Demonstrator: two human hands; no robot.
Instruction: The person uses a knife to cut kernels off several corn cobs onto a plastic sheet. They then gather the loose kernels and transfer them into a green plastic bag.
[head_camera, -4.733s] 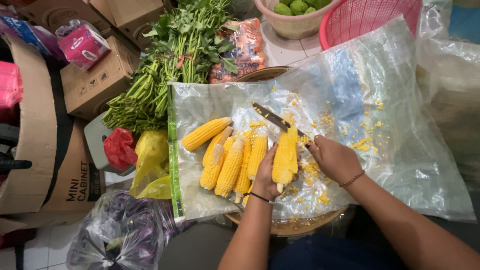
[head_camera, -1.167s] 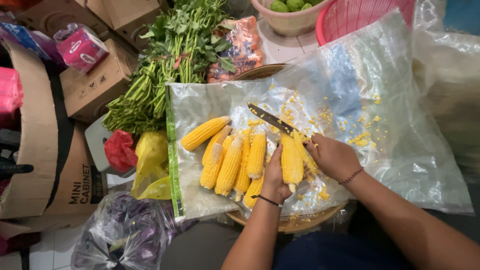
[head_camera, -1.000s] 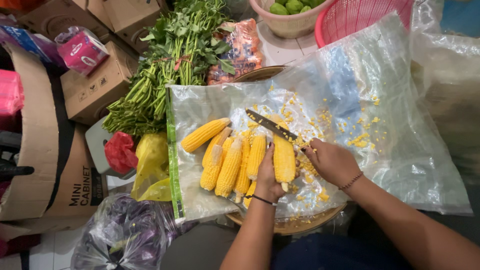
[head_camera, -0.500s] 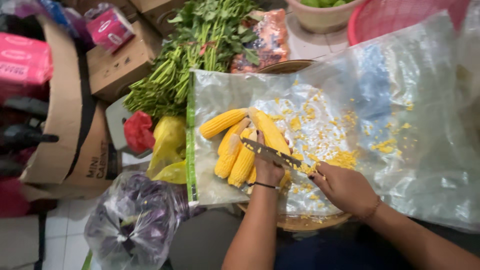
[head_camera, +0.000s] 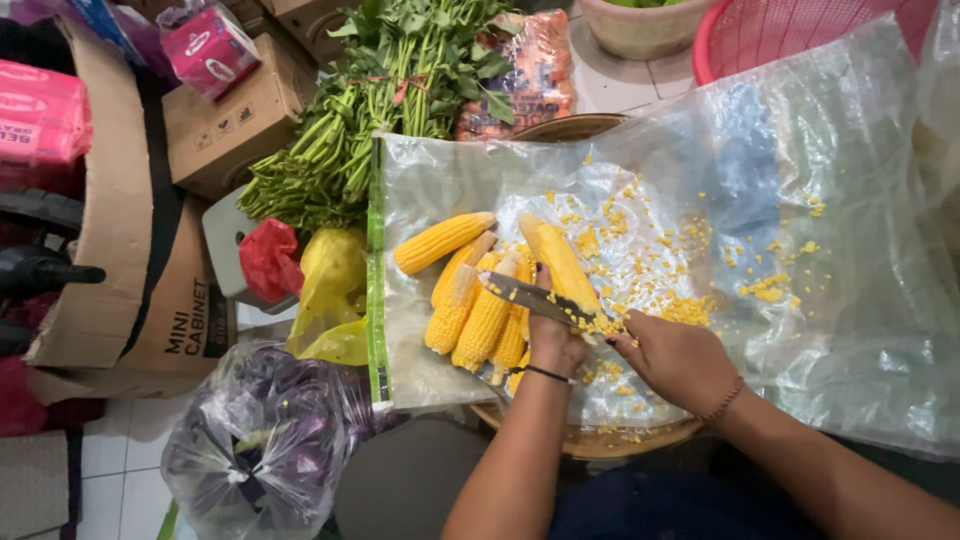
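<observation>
At the far left edge of the frame a pink wrapped packet (head_camera: 40, 112) with printing lies on a big brown cardboard box (head_camera: 150, 290) with dark lettering, whose flap stands open toward the lower left. Above it, in the upper left, a smaller pink packet (head_camera: 208, 45) rests on a second cardboard box (head_camera: 235, 120) marked with small black symbols. Below, at the lower left, a clear knotted plastic bag (head_camera: 262, 440) of dark purple vegetables sits on the tiled floor (head_camera: 120, 480). Just right of the boxes lie a crumpled red bag (head_camera: 268, 258) and a yellow bag (head_camera: 332, 290), and above them a tied bunch of leafy greens (head_camera: 390, 90) stretches to the top edge, with an orange printed pack (head_camera: 520, 70) beside it. In the middle of the frame a large clear plastic sheet (head_camera: 800, 200) with a green strip along its left edge covers a round woven tray (head_camera: 600, 440), and a pile of yellow corn cobs (head_camera: 470, 300) lies on the sheet. The left hand (head_camera: 553, 340) is wrapped around one upright corn cob (head_camera: 558, 262), just right of the pile, near the centre. The right hand (head_camera: 680, 360) is closed around the handle of a knife (head_camera: 530, 298) whose blade lies across that cob, pointing left. Loose yellow kernels (head_camera: 690, 305) are scattered over the sheet to the right. At the top right stand a beige bowl (head_camera: 640, 28) and a red mesh basket (head_camera: 800, 35).
</observation>
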